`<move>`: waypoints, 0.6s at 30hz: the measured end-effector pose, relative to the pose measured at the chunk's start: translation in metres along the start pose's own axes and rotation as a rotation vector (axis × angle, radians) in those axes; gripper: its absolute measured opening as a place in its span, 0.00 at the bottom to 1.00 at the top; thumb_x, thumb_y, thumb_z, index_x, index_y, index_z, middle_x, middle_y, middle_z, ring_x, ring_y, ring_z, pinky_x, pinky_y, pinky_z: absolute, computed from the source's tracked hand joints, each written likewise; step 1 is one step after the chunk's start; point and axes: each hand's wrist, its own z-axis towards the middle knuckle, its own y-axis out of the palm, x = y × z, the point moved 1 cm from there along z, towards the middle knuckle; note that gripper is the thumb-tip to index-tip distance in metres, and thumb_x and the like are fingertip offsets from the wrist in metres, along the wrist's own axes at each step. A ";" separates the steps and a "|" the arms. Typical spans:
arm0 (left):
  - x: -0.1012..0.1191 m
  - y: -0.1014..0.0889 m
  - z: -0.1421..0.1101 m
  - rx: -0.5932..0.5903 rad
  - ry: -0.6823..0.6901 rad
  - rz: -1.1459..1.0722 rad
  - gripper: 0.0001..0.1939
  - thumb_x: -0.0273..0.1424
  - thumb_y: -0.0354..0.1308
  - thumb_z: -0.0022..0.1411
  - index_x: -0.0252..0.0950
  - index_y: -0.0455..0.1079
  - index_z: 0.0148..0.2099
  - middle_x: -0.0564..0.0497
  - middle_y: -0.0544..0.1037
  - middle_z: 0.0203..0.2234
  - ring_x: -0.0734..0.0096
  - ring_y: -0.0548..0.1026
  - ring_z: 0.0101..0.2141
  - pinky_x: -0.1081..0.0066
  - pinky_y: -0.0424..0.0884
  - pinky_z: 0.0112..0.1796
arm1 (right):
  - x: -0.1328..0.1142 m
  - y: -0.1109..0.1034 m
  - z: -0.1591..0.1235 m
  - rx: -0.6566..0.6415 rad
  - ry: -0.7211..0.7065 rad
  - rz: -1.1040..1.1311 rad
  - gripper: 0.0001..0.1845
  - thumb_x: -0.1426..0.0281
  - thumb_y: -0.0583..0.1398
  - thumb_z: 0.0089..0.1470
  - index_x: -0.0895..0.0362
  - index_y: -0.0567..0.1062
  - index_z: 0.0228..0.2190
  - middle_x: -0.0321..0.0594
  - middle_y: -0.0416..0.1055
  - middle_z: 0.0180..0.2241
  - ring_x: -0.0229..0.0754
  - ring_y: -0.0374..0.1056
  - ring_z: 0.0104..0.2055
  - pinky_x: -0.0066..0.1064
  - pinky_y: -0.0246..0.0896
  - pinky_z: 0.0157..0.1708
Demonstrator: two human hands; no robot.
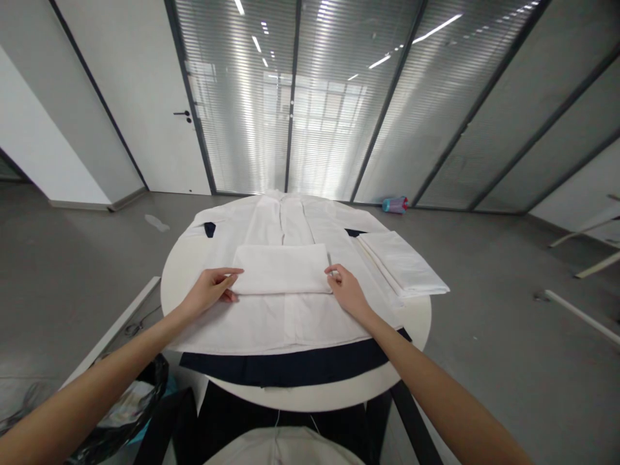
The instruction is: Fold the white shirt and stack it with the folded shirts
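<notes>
A folded white cloth [281,270] lies in a neat rectangle on a larger white garment [261,323], which is spread out with its sleeves to the sides. At the cloth's left edge, my left hand [214,285] pinches it between thumb and fingers. Its right edge is gripped by my right hand [345,289], fingers curled together. Under the garment, a dark navy cloth [290,365] shows along the near side. Another folded white cloth [404,261] rests to the right, one corner jutting past the table edge.
A round white table [310,398] carries the cloths. Below left stands a bin with a black bag [155,374]. A blue and pink item [394,205] lies on the floor by the glass partition [329,129]. Black chair arms [411,420] flank me.
</notes>
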 end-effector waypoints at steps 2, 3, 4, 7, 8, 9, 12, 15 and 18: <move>0.006 -0.005 -0.001 0.050 0.045 0.111 0.35 0.53 0.63 0.54 0.31 0.74 0.54 0.46 0.80 0.24 0.63 0.78 0.22 0.69 0.73 0.25 | -0.002 -0.004 0.000 0.036 -0.039 -0.087 0.11 0.72 0.54 0.52 0.54 0.72 0.37 0.35 0.66 0.26 0.42 0.65 0.29 0.33 0.59 0.33; 0.012 -0.009 -0.001 0.106 0.094 0.205 0.33 0.52 0.62 0.55 0.32 0.74 0.54 0.45 0.81 0.28 0.63 0.78 0.23 0.69 0.73 0.25 | -0.005 -0.007 0.001 0.081 -0.066 -0.147 0.10 0.73 0.54 0.51 0.55 0.73 0.36 0.38 0.67 0.30 0.44 0.67 0.33 0.35 0.61 0.38; 0.020 -0.011 -0.001 0.179 0.165 0.317 0.30 0.50 0.61 0.57 0.33 0.74 0.53 0.43 0.82 0.33 0.63 0.79 0.25 0.69 0.74 0.27 | -0.010 -0.010 0.004 0.132 -0.096 -0.208 0.11 0.73 0.55 0.51 0.55 0.74 0.36 0.41 0.68 0.34 0.46 0.67 0.38 0.37 0.62 0.42; 0.047 -0.005 0.008 0.345 0.429 0.645 0.23 0.45 0.54 0.64 0.37 0.75 0.54 0.43 0.77 0.51 0.57 0.80 0.41 0.64 0.76 0.41 | -0.033 -0.011 0.020 0.202 -0.179 -0.334 0.14 0.73 0.54 0.54 0.55 0.77 0.40 0.48 0.68 0.46 0.51 0.66 0.50 0.44 0.59 0.52; 0.054 0.002 0.014 0.331 0.502 0.724 0.23 0.44 0.52 0.67 0.37 0.74 0.55 0.43 0.76 0.54 0.54 0.78 0.48 0.61 0.74 0.48 | -0.042 -0.007 0.026 0.179 -0.211 -0.360 0.16 0.72 0.54 0.56 0.55 0.77 0.43 0.49 0.68 0.50 0.52 0.64 0.54 0.45 0.58 0.55; 0.058 0.012 0.022 0.284 0.556 0.787 0.23 0.43 0.49 0.68 0.36 0.73 0.56 0.43 0.74 0.56 0.52 0.74 0.54 0.58 0.70 0.54 | -0.051 -0.001 0.033 0.135 -0.251 -0.386 0.18 0.70 0.53 0.58 0.55 0.76 0.47 0.49 0.67 0.54 0.52 0.62 0.57 0.46 0.55 0.58; 0.053 0.044 0.049 0.079 0.609 0.943 0.27 0.41 0.45 0.70 0.33 0.67 0.64 0.41 0.69 0.62 0.50 0.61 0.64 0.53 0.58 0.63 | -0.066 0.025 0.047 -0.057 -0.331 -0.499 0.24 0.63 0.49 0.65 0.54 0.71 0.58 0.48 0.59 0.65 0.53 0.53 0.67 0.48 0.47 0.64; 0.034 0.059 0.071 -0.089 0.531 1.046 0.31 0.43 0.43 0.71 0.33 0.59 0.69 0.41 0.61 0.66 0.51 0.55 0.67 0.52 0.53 0.64 | -0.055 0.041 0.052 -0.240 -0.307 -0.599 0.29 0.59 0.46 0.68 0.55 0.63 0.65 0.48 0.50 0.69 0.54 0.45 0.71 0.50 0.39 0.67; 0.018 0.059 0.080 -0.176 0.450 1.066 0.34 0.47 0.39 0.72 0.34 0.54 0.71 0.41 0.55 0.68 0.51 0.51 0.68 0.54 0.49 0.65 | -0.034 0.040 0.053 -0.347 -0.262 -0.615 0.33 0.55 0.43 0.68 0.55 0.55 0.68 0.48 0.42 0.71 0.53 0.37 0.73 0.51 0.34 0.68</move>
